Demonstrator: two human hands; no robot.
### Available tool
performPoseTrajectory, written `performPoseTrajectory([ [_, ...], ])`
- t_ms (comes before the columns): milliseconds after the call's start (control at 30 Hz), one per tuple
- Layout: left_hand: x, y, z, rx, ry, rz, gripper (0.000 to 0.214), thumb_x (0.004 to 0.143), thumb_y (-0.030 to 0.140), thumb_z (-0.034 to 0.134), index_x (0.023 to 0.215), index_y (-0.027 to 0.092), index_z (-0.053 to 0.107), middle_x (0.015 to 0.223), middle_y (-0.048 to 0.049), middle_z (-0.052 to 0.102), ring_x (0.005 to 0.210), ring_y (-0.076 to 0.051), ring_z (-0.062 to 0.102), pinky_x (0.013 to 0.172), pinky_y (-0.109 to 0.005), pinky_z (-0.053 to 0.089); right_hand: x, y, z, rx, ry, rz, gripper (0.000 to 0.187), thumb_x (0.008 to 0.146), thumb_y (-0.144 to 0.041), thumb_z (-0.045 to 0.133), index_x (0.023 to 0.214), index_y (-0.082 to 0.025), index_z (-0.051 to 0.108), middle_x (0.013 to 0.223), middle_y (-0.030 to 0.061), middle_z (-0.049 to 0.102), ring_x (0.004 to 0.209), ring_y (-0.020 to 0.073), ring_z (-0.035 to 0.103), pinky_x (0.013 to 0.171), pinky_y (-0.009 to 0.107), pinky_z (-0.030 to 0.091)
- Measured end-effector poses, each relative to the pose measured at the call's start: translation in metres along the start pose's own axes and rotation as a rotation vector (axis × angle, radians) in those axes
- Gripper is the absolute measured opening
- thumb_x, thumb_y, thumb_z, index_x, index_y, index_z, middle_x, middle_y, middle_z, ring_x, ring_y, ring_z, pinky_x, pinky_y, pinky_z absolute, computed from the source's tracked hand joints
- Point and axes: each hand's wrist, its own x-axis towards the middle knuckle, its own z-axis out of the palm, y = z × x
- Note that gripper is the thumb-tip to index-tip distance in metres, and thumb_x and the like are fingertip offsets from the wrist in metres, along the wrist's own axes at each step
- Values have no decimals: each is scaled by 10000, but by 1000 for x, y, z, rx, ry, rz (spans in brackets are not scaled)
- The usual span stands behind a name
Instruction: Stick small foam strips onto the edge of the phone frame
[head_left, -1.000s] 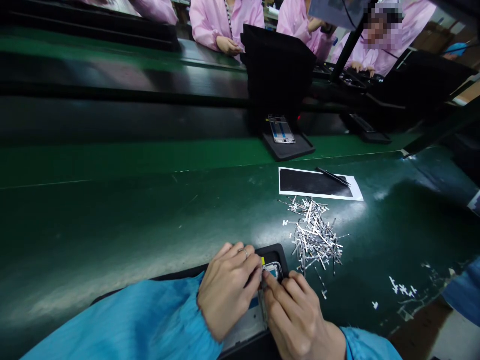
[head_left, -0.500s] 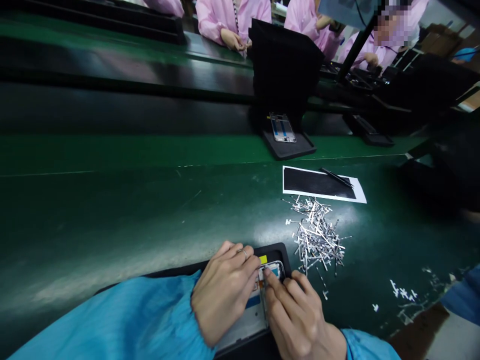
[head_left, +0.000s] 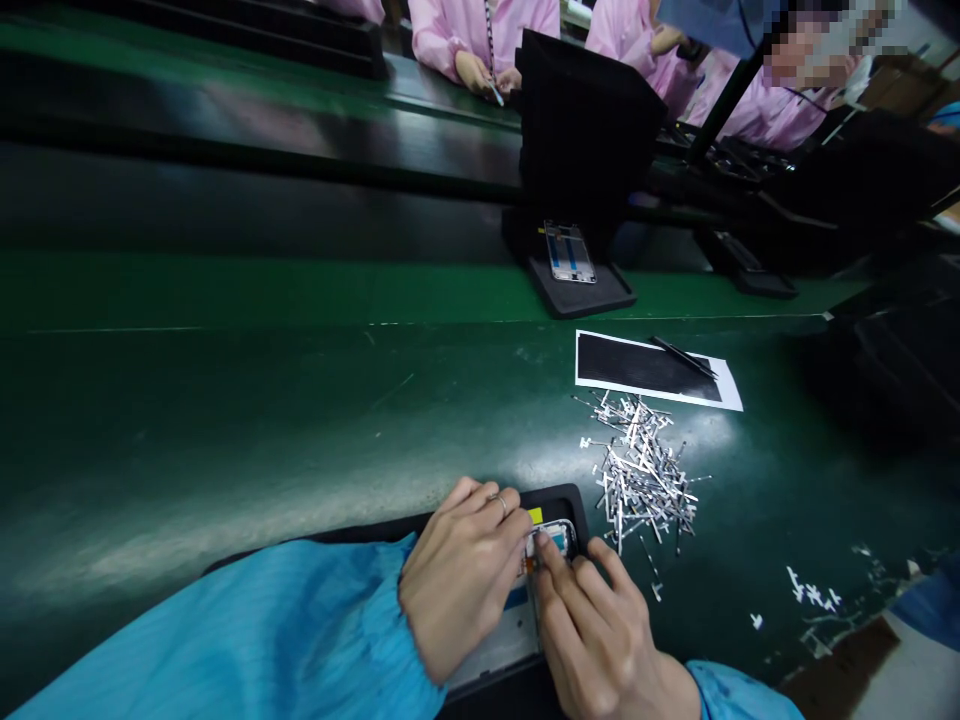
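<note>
"Where's the flat silver-grey phone frame (head_left: 501, 645)?"
"In the black rectangular tray (head_left: 576, 505), partly under the bare left hand (head_left: 466, 578), fingers together, and bare right hand (head_left: 602, 635), fingers bent; whether either clamps anything, one cannot tell"

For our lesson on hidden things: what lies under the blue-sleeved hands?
A phone frame on a black tray shows between them, with a yellow tab at its far end. The left hand and right hand cover parts; anything directly beneath cannot be seen.

dim scene, pale glare on green table (head_left: 300, 430), deep shadow at right
</note>
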Motion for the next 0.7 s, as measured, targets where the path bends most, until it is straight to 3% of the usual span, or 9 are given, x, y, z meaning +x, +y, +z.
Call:
performPoseTrajectory([
  [300,0,3,-4,2,-57,-25,289,821,84,289,698,172,535,754,-36,550,689,-171,456,727,-349,345,0,0,3,99,81,82,262,766,-45,345,873,-38,585,1030,184,591,771,193,538,806,389,377],
  [400,0,3,-4,-3,-74,-37,281,820,84,293,700,171,532,771,-39,551,691,-170,455,732,-357,345,1,1,2,71,69,53,282,764,-41,330,877,-40,588,1025,181,594,782,202,536,795,391,382],
  [600,-3,1,2,21,4,9,266,807,69,296,697,175,514,760,-36,553,675,-171,465,727,-355,341,2,-2,0,2,16,28,297,749,-16,330,900,-17,586,1015,200,587,793,214,528,827,396,369],
  [700,-3,2,0,68,-8,36,279,801,44,276,778,165,527,754,-38,553,679,-174,475,740,-352,344,1,-4,1,-14,0,31,305,745,-18,335,927,-6,579,1010,210,584,766,212,524,842,406,360],
])
